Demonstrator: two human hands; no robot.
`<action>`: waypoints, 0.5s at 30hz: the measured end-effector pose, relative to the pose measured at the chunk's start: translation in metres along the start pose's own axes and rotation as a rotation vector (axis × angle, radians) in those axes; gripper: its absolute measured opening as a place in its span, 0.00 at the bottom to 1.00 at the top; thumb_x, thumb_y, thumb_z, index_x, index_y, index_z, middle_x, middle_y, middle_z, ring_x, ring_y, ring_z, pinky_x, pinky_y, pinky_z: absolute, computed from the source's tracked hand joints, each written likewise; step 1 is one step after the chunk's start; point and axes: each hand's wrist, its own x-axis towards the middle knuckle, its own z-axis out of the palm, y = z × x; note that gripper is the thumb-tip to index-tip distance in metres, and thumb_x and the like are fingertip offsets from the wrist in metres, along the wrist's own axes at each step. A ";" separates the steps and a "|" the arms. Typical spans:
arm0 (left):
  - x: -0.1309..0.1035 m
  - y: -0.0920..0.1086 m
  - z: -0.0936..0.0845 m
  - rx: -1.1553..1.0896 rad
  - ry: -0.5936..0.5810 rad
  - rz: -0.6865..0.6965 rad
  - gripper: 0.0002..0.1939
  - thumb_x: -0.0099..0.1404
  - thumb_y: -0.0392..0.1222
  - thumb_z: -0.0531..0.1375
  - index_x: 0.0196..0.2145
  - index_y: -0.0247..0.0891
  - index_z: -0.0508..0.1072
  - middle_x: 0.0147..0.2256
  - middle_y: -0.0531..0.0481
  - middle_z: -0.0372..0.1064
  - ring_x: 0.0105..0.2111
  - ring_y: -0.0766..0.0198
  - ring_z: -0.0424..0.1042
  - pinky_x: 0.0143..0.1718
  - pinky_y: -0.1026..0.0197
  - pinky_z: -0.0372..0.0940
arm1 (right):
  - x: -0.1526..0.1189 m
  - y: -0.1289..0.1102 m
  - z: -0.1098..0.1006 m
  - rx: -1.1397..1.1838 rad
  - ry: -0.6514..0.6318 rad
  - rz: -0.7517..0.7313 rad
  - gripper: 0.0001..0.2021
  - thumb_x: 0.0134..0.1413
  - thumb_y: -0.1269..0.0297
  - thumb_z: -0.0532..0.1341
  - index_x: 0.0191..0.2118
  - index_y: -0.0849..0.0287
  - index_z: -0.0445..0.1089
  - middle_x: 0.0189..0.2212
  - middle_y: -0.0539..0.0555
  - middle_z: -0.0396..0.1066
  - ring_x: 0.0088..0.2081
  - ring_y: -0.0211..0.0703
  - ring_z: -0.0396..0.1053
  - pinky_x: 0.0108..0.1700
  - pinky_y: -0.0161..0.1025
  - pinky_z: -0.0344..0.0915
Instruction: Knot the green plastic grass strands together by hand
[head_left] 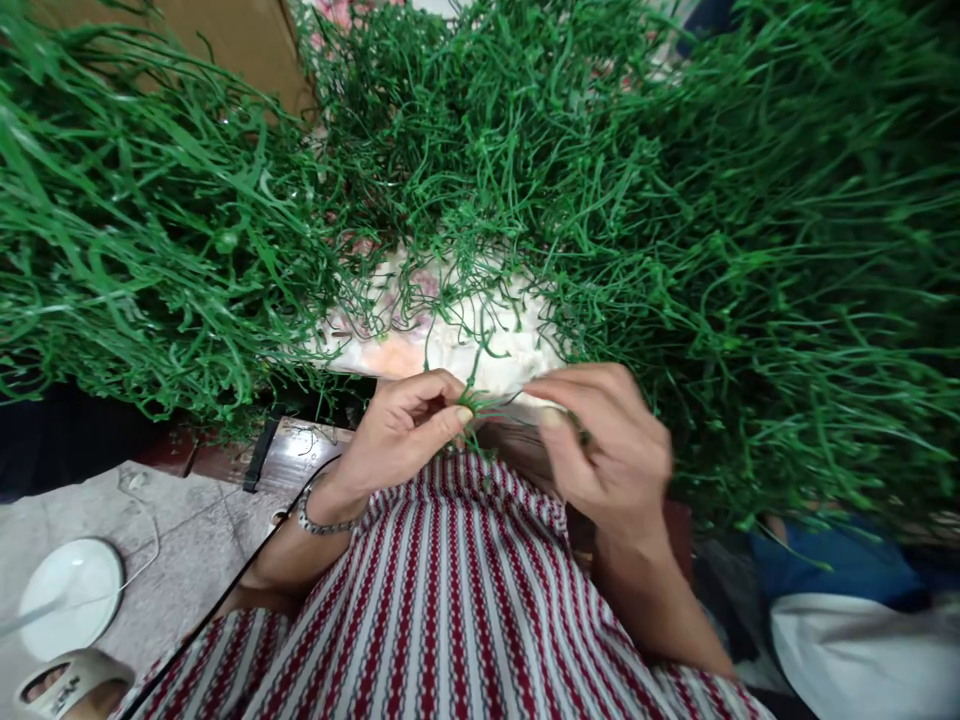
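Green sprig (pixel 474 401) pinched in left hand (pixel 409 428), right hand (pixel 616 440) just beside it, grip unclear

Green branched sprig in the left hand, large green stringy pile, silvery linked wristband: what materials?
Green branched sprig: likely moulded plastic, satin; evenly coloured strands fan from one point. Real plant not ruled out.
Large green stringy pile: likely the same; uniform green, some glints.
Silvery linked wristband: probably metal, somewhat shiny, segmented.

Red and white garment (pixel 450 600) with dark-edged stripes, matching sleeves (pixel 236 640), linked bracelet (pixel 319 525) on left wrist (pixel 336 498)
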 end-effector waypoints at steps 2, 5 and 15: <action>0.000 -0.001 0.004 0.056 -0.042 0.059 0.06 0.59 0.38 0.58 0.26 0.35 0.68 0.24 0.53 0.63 0.24 0.70 0.63 0.27 0.67 0.59 | 0.006 0.004 0.006 0.046 -0.181 -0.078 0.09 0.55 0.68 0.57 0.42 0.56 0.70 0.37 0.55 0.71 0.41 0.45 0.67 0.44 0.45 0.65; 0.001 -0.004 0.006 0.192 -0.084 0.124 0.05 0.60 0.35 0.56 0.26 0.35 0.69 0.25 0.52 0.64 0.28 0.68 0.63 0.32 0.66 0.59 | 0.009 0.012 0.013 -0.006 -0.281 -0.130 0.10 0.56 0.64 0.57 0.42 0.57 0.70 0.40 0.56 0.70 0.44 0.46 0.66 0.47 0.48 0.61; -0.002 -0.015 -0.010 0.090 -0.274 -0.118 0.09 0.61 0.41 0.56 0.31 0.34 0.74 0.24 0.51 0.66 0.25 0.69 0.63 0.28 0.66 0.58 | -0.003 0.027 0.021 0.202 -0.441 -0.168 0.06 0.57 0.65 0.56 0.36 0.60 0.68 0.30 0.54 0.70 0.35 0.41 0.67 0.41 0.42 0.64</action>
